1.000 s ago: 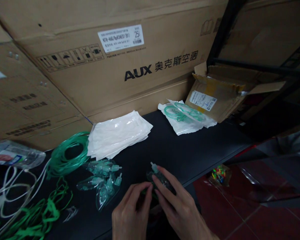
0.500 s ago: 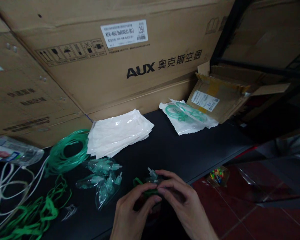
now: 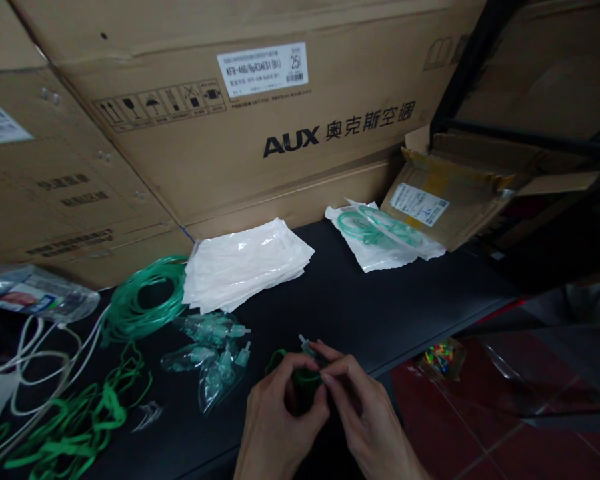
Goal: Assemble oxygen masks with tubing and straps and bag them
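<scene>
Head view: at lower centre, your right hand (image 3: pixel 363 397) pinches the green strap (image 3: pixel 307 377) beside the clear mask (image 3: pixel 307 347), likely to control it. Your left hand (image 3: pixel 280 410) curls around the strap, its grip unclear. Other masks (image 3: pixel 223 370) lie further left, probably for easy reach.

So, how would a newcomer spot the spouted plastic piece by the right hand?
Find the big AUX carton, then the black table before it. Where the left hand and right hand meet, the plastic piece shows just beyond, its pale spout pointing up-left. Similar pieces lie farther left; only this one is at the hands.
</scene>
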Tool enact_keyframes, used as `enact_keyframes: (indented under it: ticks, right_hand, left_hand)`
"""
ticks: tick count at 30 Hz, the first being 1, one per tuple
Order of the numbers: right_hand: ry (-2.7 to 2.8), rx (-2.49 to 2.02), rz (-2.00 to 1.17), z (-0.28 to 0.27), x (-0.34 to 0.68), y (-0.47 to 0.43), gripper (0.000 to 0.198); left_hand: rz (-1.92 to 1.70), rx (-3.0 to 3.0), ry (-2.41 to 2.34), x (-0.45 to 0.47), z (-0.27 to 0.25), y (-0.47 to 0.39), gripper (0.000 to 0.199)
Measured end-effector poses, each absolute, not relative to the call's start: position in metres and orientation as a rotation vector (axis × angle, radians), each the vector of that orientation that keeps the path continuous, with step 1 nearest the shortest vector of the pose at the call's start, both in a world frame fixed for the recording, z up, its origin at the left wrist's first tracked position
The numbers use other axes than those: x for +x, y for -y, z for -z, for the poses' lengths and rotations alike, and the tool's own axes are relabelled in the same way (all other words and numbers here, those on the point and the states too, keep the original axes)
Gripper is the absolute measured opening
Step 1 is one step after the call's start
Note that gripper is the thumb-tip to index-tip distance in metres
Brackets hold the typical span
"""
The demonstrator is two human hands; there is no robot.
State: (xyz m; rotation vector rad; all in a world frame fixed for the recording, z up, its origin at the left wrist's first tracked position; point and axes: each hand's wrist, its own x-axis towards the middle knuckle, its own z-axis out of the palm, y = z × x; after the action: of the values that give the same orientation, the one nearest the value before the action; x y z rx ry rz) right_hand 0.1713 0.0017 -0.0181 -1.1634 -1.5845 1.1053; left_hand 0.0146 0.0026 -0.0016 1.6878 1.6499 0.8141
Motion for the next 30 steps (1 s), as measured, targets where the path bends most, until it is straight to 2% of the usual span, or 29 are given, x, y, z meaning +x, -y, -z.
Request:
enact_keyframes:
  ticks: [6,16,30]
  right_hand:
    - [1.643,-1.167,-1.042,0.015,0.174,-0.005,0.017]
    - [1.685,-1.228,-0.944,0.019,0.178,-0.001,0.016]
    - [1.480,-1.310,-1.110,0.016,0.206,-0.007,0.015]
  left_hand:
    - [-0.782,1.797,-1.724,0.016,0.002,-0.002,0.011]
    - [-0.748,1.817,-1.785,0.015,-0.006,-0.001,0.014]
    - [-0.858,1.783,-1.795,0.001,-0.003,0.003,0.014]
